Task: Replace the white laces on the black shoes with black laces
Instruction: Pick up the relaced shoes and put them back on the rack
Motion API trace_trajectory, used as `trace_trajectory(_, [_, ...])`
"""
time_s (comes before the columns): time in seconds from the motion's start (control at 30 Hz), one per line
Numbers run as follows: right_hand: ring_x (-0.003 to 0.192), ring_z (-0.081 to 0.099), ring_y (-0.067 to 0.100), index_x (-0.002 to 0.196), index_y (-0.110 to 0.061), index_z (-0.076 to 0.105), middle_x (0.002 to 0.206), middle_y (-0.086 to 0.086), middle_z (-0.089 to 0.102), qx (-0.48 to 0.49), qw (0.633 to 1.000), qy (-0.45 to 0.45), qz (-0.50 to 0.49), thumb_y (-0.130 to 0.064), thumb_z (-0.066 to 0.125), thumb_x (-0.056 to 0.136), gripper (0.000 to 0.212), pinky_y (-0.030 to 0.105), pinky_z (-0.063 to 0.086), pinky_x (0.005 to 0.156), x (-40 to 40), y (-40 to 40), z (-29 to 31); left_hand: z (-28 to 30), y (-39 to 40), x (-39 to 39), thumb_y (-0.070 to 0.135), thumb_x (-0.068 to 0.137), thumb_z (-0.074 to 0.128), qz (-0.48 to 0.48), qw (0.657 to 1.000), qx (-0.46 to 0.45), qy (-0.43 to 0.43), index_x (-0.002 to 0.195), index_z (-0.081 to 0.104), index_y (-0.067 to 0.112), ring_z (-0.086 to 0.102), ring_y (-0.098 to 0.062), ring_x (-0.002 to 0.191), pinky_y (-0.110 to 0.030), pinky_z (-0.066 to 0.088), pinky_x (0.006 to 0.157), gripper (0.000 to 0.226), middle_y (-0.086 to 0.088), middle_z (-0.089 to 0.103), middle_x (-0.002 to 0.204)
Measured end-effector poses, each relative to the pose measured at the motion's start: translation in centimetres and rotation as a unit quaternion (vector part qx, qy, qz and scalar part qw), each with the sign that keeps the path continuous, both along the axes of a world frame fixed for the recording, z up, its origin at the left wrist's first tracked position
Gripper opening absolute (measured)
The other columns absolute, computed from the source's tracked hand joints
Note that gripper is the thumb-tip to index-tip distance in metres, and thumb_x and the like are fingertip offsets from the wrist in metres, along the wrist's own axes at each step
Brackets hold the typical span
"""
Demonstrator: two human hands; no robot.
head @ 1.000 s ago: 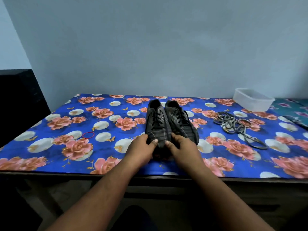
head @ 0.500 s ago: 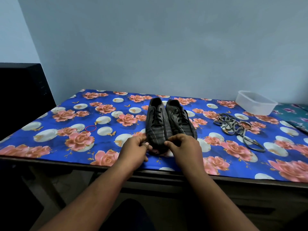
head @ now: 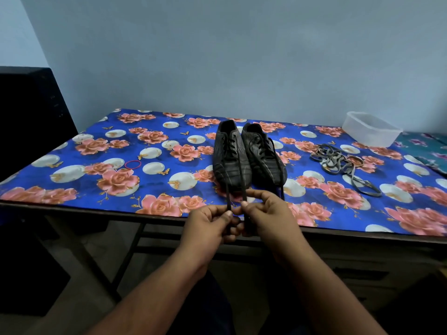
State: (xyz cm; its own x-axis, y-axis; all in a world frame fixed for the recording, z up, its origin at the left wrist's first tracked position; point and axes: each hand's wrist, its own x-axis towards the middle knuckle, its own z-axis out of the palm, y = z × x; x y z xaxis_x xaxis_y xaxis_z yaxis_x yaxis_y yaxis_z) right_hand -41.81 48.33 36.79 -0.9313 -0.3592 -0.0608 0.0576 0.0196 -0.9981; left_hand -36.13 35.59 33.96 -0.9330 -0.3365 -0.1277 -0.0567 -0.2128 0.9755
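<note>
Blue floral cloth covers the bench. A red rubber band lies on it to the left, a heap of pale laces to the right, and a clear plastic tub sits at the far right corner. Nothing lies between the hands and the two black shoes, which stand side by side mid-bench, toes toward the near edge. Both are threaded with black laces. Just off the near edge, the left hand pinches one lace end and the right hand pinches the other, fingers curled close together.
</note>
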Motion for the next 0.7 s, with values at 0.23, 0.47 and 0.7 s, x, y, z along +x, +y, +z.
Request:
trace_trajectory(0.23, [0.078,0.067,0.003,0.097,-0.029,0.074,0.081,-0.013,0.073,0.327,0.912,0.219,-0.111,-0.04,0.07,0.091,0.013,0.03,0.055,0.072,1.7,1.3,-3.6,-2.4,1.7,0.6,0.002,0.096,0.064,0.043,0.998,-0.038,-0.017,0.1,0.074,0.006,0.071,-0.015,0.069,-0.023,0.055,0.059,0.012,-0.011,0.078,0.085])
trace_trajectory(0.47, [0.091,0.068,0.006,0.103,-0.028,0.076,0.095,-0.01,0.076,0.343,0.897,0.249,-0.124,-0.043,0.064,0.095,0.022,0.028,0.051,0.076,2.5,0.9,-4.2,-3.6,2.4,1.2,0.002,0.09,0.071,0.096,0.995,-0.024,0.01,0.093,0.077,0.006,0.077,-0.029,0.082,-0.044,0.062,0.08,0.007,-0.01,0.078,0.083])
trace_trajectory(0.7, [0.08,0.065,0.005,0.093,-0.029,0.074,0.083,-0.012,0.072,0.333,0.901,0.243,-0.132,-0.047,0.065,0.093,0.019,0.03,0.051,0.071,2.8,1.4,-4.6,-3.8,2.4,1.4,0.005,0.092,0.071,0.068,0.997,-0.038,-0.002,0.089,0.078,0.007,0.075,-0.025,0.078,-0.037,0.061,0.075,0.008,-0.012,0.077,0.081])
